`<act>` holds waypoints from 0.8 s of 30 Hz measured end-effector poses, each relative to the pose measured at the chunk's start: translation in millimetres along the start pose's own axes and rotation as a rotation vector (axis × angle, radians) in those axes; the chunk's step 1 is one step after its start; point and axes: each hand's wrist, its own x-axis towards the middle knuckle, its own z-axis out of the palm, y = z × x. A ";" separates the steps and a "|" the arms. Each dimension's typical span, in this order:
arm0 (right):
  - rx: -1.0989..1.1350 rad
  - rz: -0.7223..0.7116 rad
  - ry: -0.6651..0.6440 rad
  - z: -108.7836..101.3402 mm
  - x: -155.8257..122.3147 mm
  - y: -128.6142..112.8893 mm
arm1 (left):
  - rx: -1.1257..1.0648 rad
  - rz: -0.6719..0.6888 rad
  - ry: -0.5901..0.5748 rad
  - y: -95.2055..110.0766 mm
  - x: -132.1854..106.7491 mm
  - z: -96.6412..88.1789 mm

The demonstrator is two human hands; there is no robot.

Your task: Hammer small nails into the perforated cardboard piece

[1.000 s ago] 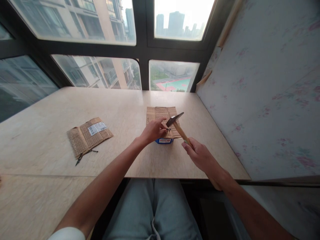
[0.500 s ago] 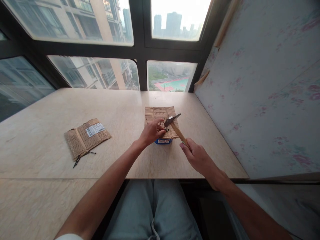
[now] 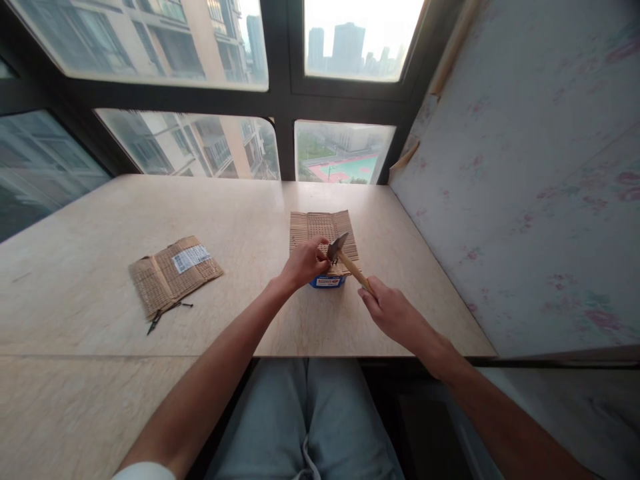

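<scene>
My right hand (image 3: 393, 310) is wrapped round the wooden handle of a hammer (image 3: 356, 272). The hammer's metal head sits low beside the fingertips of my left hand (image 3: 304, 262). That hand is closed in a pinch over a sheet of brown cardboard (image 3: 324, 228), on a nail mostly hidden by the fingers and the hammer. Several dark nails (image 3: 335, 262) stick up from the cardboard next to the pinch. Beneath the cardboard is a blue box (image 3: 327, 283) with a white and red label, only its front showing.
On the left of the stone-look counter (image 3: 250, 233) lies a folded cardboard piece (image 3: 175, 275) with a white label. Loose dark nails (image 3: 155, 321) lie at its near edge. A papered wall (image 3: 525, 200) bounds the right side, and framed windows (image 3: 283, 100) stand behind.
The hammer head has come down and slightly left, closer to my left fingertips. My left hand stays pinched at almost the same spot on the cardboard.
</scene>
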 end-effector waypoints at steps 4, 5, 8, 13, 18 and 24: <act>0.058 -0.019 0.044 1.1 1.0 1.6 | -0.034 -0.029 0.013 0.3 -0.6 0.8; 0.060 -0.022 0.050 1.3 0.9 2.0 | -0.029 -0.029 0.019 0.6 -0.8 1.1; 0.028 -0.019 0.016 1.1 0.8 2.5 | -0.013 -0.023 0.031 1.5 -1.4 1.6; 0.074 -0.035 0.038 -0.4 0.7 0.9 | -0.059 -0.042 0.013 1.3 -1.6 1.5; 0.023 -0.017 0.011 0.3 2.5 0.7 | -0.064 -0.050 0.026 -1.6 -0.7 2.3; 0.062 -0.013 0.028 1.4 4.2 -0.3 | -0.102 -0.040 0.022 -4.2 -1.0 2.0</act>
